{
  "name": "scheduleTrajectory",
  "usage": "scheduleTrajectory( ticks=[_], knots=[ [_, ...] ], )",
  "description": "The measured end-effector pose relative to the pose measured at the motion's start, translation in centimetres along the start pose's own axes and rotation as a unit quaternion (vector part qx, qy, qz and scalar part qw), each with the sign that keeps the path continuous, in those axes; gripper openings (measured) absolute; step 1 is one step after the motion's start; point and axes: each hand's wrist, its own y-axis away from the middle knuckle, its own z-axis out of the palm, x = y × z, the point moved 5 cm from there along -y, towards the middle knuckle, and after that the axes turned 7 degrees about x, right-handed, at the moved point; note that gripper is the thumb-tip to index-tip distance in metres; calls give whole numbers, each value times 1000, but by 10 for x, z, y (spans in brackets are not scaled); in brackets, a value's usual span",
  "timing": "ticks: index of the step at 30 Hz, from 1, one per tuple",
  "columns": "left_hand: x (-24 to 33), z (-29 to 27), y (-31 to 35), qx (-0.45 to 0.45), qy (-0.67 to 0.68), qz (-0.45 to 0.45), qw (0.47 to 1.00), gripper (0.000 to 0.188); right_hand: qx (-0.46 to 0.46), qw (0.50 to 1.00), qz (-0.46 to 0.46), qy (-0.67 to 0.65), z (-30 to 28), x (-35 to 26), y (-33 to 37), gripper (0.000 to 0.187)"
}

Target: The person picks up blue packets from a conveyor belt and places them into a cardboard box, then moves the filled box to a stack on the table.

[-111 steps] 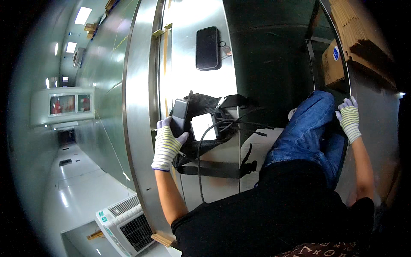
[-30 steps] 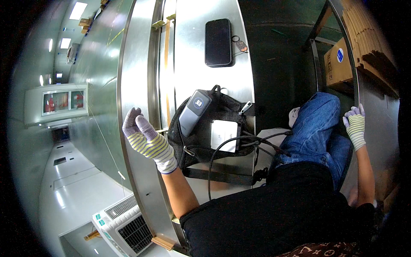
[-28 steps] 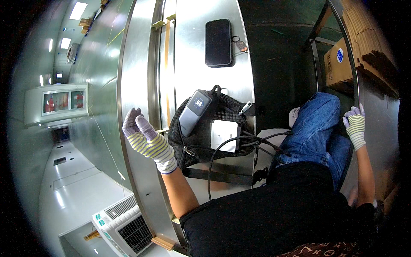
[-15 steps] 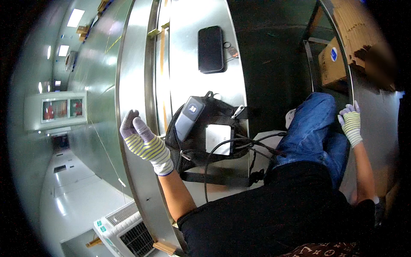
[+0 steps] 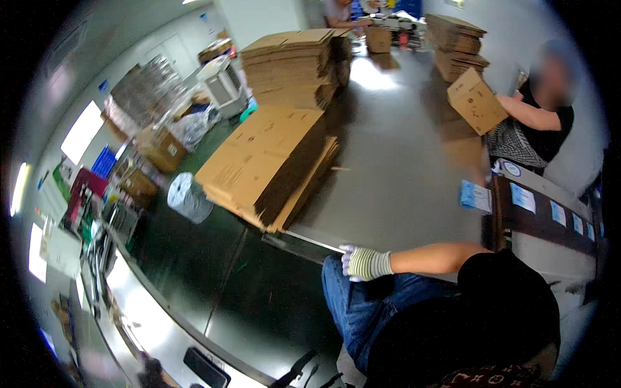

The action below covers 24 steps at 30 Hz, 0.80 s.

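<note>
knee (image 5: pixel 343 284) in jeans carrying right hand (image 5: pixel 363 263), gloved fingers (image 5: pixel 349 257) curling loosely, holding nothing. left hand not showing. cardboard stack (image 5: pixel 268 165) leaning nearby, possibly sliding if bumped.

We wore a knitted cloth glove on the right hand (image 5: pixel 362 263), resting on blue denim jeans (image 5: pixel 362 310). Just beyond it lay matt brown corrugated cardboard sheets (image 5: pixel 268 161) on a glossy, smooth dark floor (image 5: pixel 388 161).
</note>
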Motion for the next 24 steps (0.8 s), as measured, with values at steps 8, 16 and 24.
scheduleTrajectory(
  ticks=[8,16,24],
  knots=[
    [79,114,38,-261,173,68,947,32,25,999,23,-9,19,-32,15,20],
    [153,186,89,-429,272,106,855,33,125,992,23,-16,16,-30,27,17],
    [171,214,92,-451,286,107,839,35,107,994,17,23,38,-34,16,13]
  ],
)
